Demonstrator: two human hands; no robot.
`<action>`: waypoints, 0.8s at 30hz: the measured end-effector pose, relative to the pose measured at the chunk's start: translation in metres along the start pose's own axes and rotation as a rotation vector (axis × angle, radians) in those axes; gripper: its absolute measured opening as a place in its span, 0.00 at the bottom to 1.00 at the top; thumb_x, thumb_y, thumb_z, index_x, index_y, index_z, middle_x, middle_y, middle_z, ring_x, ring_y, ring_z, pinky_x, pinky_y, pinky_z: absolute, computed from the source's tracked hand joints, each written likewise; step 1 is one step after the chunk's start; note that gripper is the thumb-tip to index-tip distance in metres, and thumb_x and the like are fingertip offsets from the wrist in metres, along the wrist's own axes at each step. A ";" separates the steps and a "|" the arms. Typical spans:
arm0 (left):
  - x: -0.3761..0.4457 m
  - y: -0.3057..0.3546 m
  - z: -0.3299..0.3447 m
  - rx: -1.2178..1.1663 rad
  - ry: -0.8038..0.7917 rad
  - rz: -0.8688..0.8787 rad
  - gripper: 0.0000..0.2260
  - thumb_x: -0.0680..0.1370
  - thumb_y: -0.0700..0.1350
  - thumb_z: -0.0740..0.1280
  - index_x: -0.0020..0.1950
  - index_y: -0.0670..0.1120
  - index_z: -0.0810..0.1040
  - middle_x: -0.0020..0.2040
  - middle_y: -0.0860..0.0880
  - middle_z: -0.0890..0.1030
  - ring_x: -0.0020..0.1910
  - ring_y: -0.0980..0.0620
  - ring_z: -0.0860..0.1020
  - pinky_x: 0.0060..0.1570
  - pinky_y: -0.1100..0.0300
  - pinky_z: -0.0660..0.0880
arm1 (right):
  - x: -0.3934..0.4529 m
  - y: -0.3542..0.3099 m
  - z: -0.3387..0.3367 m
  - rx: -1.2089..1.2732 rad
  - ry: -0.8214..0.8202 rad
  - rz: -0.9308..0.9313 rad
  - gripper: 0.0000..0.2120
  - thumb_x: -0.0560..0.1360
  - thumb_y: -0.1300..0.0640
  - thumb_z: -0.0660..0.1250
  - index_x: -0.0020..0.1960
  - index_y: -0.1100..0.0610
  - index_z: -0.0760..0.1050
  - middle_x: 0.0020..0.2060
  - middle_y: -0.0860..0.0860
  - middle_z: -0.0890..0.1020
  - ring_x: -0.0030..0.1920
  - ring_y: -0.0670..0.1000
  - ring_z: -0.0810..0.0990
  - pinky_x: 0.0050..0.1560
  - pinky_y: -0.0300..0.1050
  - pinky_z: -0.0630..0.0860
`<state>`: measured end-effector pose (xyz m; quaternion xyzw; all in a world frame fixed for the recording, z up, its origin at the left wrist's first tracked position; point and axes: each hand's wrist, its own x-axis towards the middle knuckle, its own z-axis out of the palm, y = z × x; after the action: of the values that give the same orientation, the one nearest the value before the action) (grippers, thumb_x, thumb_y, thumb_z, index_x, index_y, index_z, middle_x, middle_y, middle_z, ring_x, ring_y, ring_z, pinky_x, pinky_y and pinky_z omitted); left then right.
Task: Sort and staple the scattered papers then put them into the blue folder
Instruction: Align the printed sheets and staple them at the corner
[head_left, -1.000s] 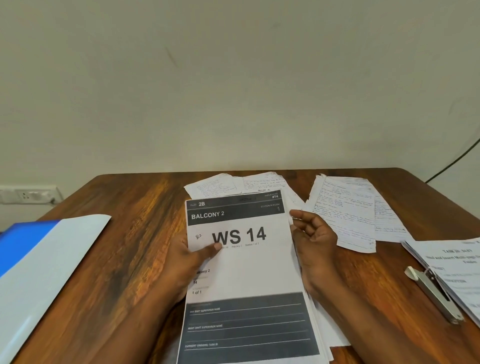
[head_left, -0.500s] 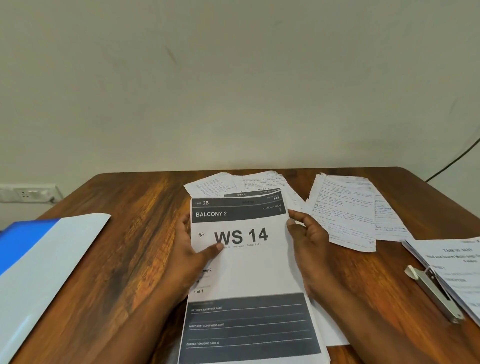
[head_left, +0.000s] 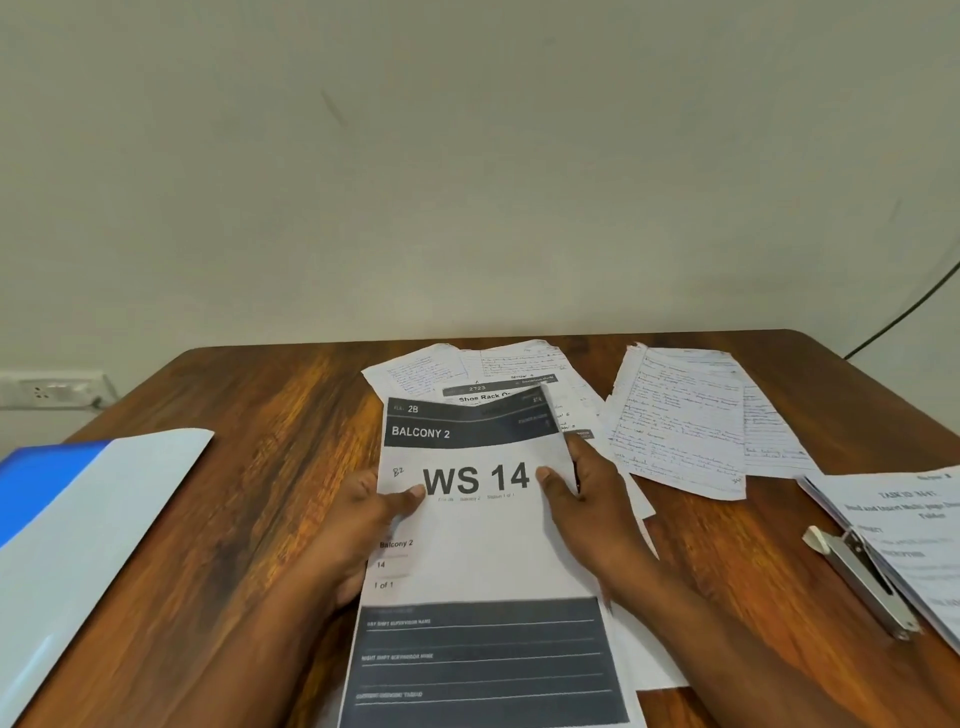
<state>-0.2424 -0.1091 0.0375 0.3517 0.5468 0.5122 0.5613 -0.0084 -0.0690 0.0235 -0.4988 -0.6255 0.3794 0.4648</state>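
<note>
Hands (head_left: 483, 525) grip WS 14 sheet (head_left: 483, 551) edges, thumbs on top.

I note a wooden table (head_left: 249, 467) against a plain wall (head_left: 467, 156), a wall socket (head_left: 49, 391) at left, and apparently a dark cable (head_left: 904, 312) at right.

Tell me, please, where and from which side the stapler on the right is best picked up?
Probably the stapler's metal body near its middle, fingers closing across its narrow width from above. It lies flat and diagonal on the table, its right edge against the printed sheet, so the left, table side looks freer.
</note>
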 end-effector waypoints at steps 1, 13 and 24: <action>0.001 0.001 -0.003 0.013 0.003 -0.013 0.07 0.83 0.34 0.66 0.59 0.39 0.82 0.54 0.38 0.87 0.50 0.36 0.87 0.42 0.46 0.86 | -0.001 0.000 0.001 -0.013 -0.026 -0.001 0.17 0.84 0.57 0.65 0.70 0.45 0.71 0.65 0.39 0.77 0.57 0.35 0.76 0.46 0.21 0.72; 0.015 0.014 -0.055 0.078 0.105 -0.025 0.11 0.81 0.37 0.69 0.63 0.38 0.80 0.57 0.37 0.86 0.54 0.31 0.85 0.57 0.33 0.80 | 0.016 0.001 -0.043 -0.459 0.119 0.028 0.14 0.77 0.44 0.74 0.60 0.46 0.78 0.48 0.41 0.83 0.46 0.44 0.82 0.42 0.37 0.73; 0.022 0.011 -0.068 0.048 0.219 -0.009 0.06 0.81 0.36 0.70 0.57 0.43 0.81 0.51 0.41 0.88 0.44 0.36 0.88 0.33 0.49 0.83 | 0.029 0.016 -0.071 -0.677 0.029 0.223 0.35 0.66 0.41 0.82 0.66 0.52 0.72 0.63 0.50 0.80 0.59 0.53 0.79 0.50 0.46 0.73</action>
<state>-0.3136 -0.0964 0.0317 0.3043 0.6186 0.5318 0.4919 0.0621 -0.0362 0.0339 -0.6950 -0.6508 0.1918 0.2381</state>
